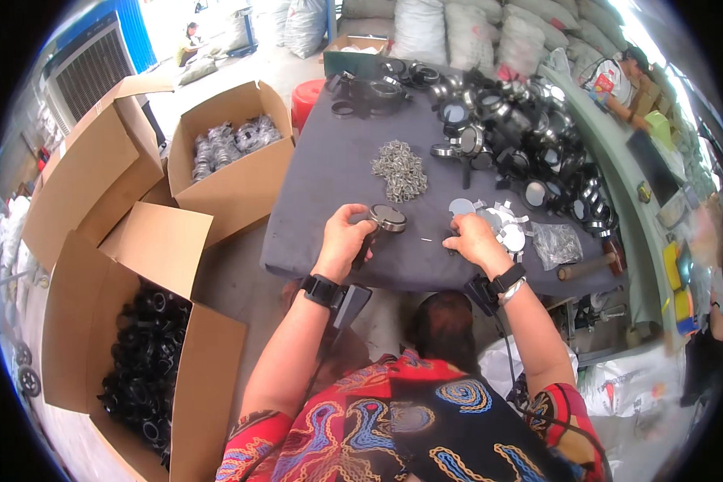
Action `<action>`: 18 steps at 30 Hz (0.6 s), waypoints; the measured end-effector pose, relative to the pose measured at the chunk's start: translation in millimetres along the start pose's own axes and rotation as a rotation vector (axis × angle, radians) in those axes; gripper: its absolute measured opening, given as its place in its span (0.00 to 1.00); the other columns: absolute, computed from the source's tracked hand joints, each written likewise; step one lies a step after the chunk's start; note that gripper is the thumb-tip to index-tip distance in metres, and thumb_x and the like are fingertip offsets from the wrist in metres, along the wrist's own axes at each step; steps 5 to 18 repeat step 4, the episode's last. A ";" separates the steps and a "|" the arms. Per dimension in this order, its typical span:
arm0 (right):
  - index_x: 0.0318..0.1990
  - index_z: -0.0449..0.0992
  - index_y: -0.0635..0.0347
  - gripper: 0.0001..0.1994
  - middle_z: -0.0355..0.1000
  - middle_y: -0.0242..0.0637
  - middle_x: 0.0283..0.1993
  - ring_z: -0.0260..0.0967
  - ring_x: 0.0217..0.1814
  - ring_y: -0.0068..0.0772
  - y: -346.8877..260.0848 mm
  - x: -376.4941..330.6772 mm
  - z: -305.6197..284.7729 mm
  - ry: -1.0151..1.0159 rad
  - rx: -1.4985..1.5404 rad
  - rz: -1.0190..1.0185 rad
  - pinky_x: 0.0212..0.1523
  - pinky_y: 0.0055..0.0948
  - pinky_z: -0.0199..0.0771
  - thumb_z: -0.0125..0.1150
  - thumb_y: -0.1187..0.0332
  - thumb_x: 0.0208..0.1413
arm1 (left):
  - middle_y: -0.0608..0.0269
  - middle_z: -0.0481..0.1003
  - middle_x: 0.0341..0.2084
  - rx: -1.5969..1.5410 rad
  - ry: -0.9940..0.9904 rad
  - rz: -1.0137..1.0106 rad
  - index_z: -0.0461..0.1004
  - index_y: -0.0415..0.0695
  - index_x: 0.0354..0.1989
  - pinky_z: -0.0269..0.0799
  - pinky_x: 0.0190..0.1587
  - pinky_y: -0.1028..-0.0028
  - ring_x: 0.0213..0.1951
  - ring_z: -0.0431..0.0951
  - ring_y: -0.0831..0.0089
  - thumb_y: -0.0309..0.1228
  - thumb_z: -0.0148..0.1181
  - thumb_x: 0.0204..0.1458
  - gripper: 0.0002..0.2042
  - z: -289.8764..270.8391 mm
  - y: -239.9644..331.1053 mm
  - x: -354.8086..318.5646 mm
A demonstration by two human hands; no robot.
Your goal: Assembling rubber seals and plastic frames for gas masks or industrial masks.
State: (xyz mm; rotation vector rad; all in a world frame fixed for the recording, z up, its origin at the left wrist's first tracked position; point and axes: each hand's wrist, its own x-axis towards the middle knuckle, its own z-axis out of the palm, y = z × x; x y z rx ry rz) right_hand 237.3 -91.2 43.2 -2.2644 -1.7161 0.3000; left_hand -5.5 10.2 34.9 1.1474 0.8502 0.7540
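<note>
My left hand (347,243) grips a round black part with a metal rim and flat grey face (388,217), held above the dark cloth-covered table (321,173). Its fingers wrap around the part's black lower piece. My right hand (475,243) is closed, thumb and fingers pinched; what lies between them is too small to make out. Flat silver discs with tabs (508,229) lie beside it, and a grey disc (461,207) shows just past its fingers. A small white sliver (426,238) rests between the hands. Farther back is a heap of small metal clips (400,170).
Many similar black round parts (530,132) are heaped at the table's right and back. A clear bag (557,245) and a wooden-handled hammer (590,267) lie at right. Cardboard boxes (237,173) with parts stand at left. A person (618,80) sits at far right.
</note>
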 end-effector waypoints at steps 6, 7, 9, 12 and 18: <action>0.47 0.76 0.62 0.21 0.76 0.50 0.44 0.74 0.46 0.49 4.6 5.0 1.7 -0.068 0.119 0.028 0.44 0.39 0.73 0.70 0.66 0.43 | 0.58 0.73 0.22 0.105 0.037 -0.048 0.63 0.42 0.58 0.66 0.15 0.74 0.14 0.69 0.75 0.27 0.59 0.49 0.25 -5.0 -2.9 5.1; 0.47 0.76 0.62 0.21 0.76 0.50 0.44 0.74 0.46 0.49 4.6 5.0 1.7 -0.068 0.119 0.028 0.44 0.39 0.73 0.70 0.66 0.43 | 0.58 0.73 0.22 0.105 0.037 -0.048 0.63 0.42 0.58 0.66 0.15 0.74 0.14 0.69 0.75 0.27 0.59 0.49 0.25 -5.0 -2.9 5.1; 0.47 0.76 0.62 0.21 0.76 0.50 0.44 0.74 0.46 0.49 4.6 5.0 1.7 -0.068 0.119 0.028 0.44 0.39 0.73 0.70 0.66 0.43 | 0.58 0.73 0.22 0.105 0.037 -0.048 0.63 0.42 0.58 0.66 0.15 0.74 0.14 0.69 0.75 0.27 0.59 0.49 0.25 -5.0 -2.9 5.1; 0.47 0.76 0.62 0.21 0.76 0.50 0.44 0.74 0.46 0.49 4.6 5.0 1.7 -0.068 0.119 0.028 0.44 0.39 0.73 0.70 0.66 0.43 | 0.58 0.73 0.22 0.105 0.037 -0.048 0.63 0.42 0.58 0.66 0.15 0.74 0.14 0.69 0.75 0.27 0.59 0.49 0.25 -5.0 -2.9 5.1; 0.47 0.76 0.62 0.21 0.76 0.50 0.44 0.74 0.46 0.49 4.6 5.0 1.7 -0.068 0.119 0.028 0.44 0.39 0.73 0.70 0.66 0.43 | 0.58 0.73 0.22 0.105 0.037 -0.048 0.63 0.42 0.58 0.66 0.15 0.74 0.14 0.69 0.75 0.27 0.59 0.49 0.25 -5.0 -2.9 5.1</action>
